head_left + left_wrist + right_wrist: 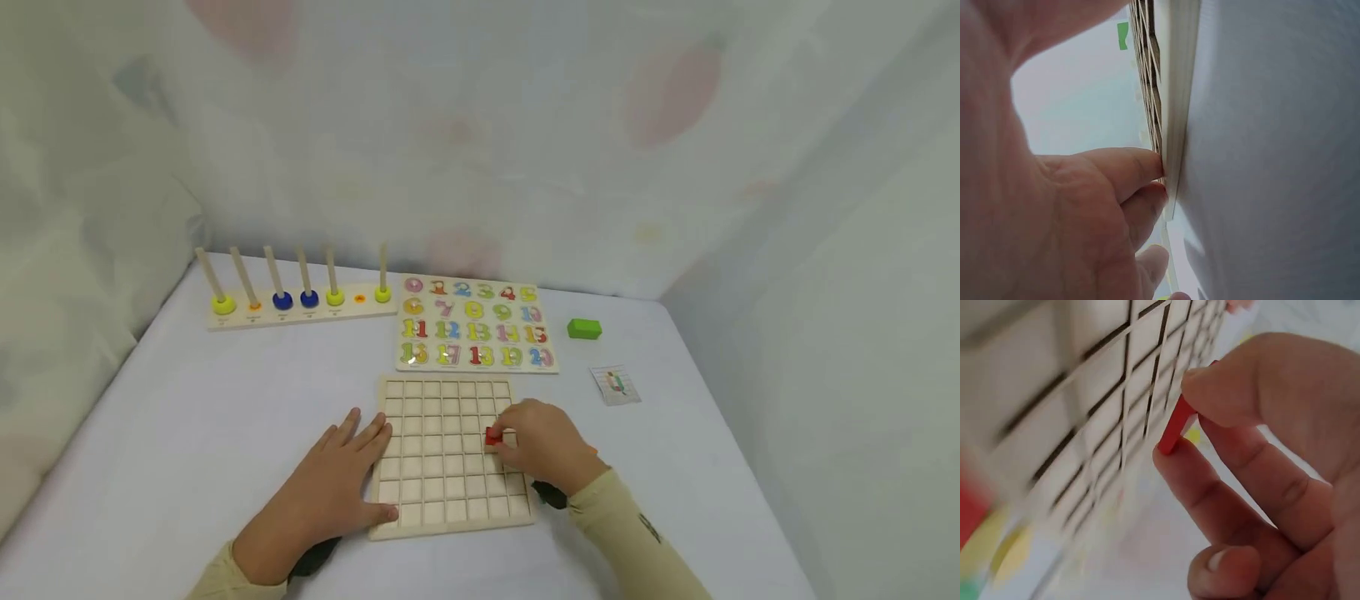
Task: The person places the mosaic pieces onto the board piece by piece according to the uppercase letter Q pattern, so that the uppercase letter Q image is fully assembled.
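Note:
A wooden grid board (453,527) with square compartments lies on the white table in front of me. My left hand (330,479) rests at the board's left edge with fingers spread, the thumb over the lower left corner. In the left wrist view, fingertips (1154,165) touch the board's side rim (1179,94). My right hand (543,442) pinches a small red tile (491,437) over the right part of the grid. The right wrist view shows the red tile (1175,428) between thumb and fingers, tilted close to the grid face.
Behind the board lies a number puzzle (476,321) with coloured numerals. A peg abacus (322,315) with yellow and blue rings stands at the back left. To the right are a green block (584,328) and a paper card (617,385) with a coloured letter. Fabric walls (480,150) surround the table.

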Demonstrator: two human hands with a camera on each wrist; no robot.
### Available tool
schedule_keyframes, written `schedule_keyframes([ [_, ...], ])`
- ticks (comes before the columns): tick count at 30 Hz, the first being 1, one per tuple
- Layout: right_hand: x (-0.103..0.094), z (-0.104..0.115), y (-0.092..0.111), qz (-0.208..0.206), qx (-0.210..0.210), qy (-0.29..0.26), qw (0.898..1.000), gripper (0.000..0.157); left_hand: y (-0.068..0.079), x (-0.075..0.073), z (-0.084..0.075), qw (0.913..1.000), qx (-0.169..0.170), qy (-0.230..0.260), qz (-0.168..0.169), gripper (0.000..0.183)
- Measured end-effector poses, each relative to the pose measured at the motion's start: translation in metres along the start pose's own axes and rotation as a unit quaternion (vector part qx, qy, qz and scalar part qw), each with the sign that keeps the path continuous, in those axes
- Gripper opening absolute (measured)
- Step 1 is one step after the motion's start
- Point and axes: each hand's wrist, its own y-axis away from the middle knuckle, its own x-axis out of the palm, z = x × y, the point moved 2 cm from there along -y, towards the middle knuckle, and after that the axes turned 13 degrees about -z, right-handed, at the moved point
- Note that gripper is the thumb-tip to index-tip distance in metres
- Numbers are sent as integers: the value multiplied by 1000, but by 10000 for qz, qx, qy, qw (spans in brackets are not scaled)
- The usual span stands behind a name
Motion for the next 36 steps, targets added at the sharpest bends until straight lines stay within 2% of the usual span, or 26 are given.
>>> schedule_keyframes([
  [3,23,8,-31,245,-145,-123,9995,5,3,1,3,10000,-54,60,-15,119],
  [6,37,10,-50,401,-109,-44,9991,7,3,1,3,9999,-81,129,-10,119],
  [9,40,7,-53,432,-152,143,9988,9,2,3,-4,9998,-26,177,50,119],
  [13,42,6,-56,379,-480,265,9978,8,2,3,-8,9999,-35,84,123,119],
  [16,42,6,-60,582,-607,191,9963,13,3,1,-7,9999,-57,38,126,118],
  [18,36,3,-62,687,-399,119,9968,17,2,0,-5,9999,-76,13,110,118],
  [21,17,-7,-60,541,391,-112,9977,24,3,-1,1,9999,-108,-34,99,118],
  [23,-11,-18,-49,275,1069,-235,9936,27,0,-4,0,9999,-93,-10,97,119],
  [25,-34,-31,-33,125,1515,-296,9879,29,-2,-7,-1,9999,-77,-1,83,119],
  [27,-49,-42,-16,207,1768,-201,9838,29,-3,-10,-3,10000,-66,-7,43,118],
  [29,-54,-52,2,448,2056,-57,9776,30,-2,-13,-3,10000,-62,3,18,118],
  [33,-49,-64,36,735,2488,140,9657,29,-2,-14,-3,10000,-24,42,17,118],
  [34,-48,-64,43,743,2487,155,9656,29,-2,-14,-3,10000,-8,78,23,119],
  [36,-45,-61,54,629,2241,231,9723,27,-3,-13,-3,9999,14,127,34,121],
])
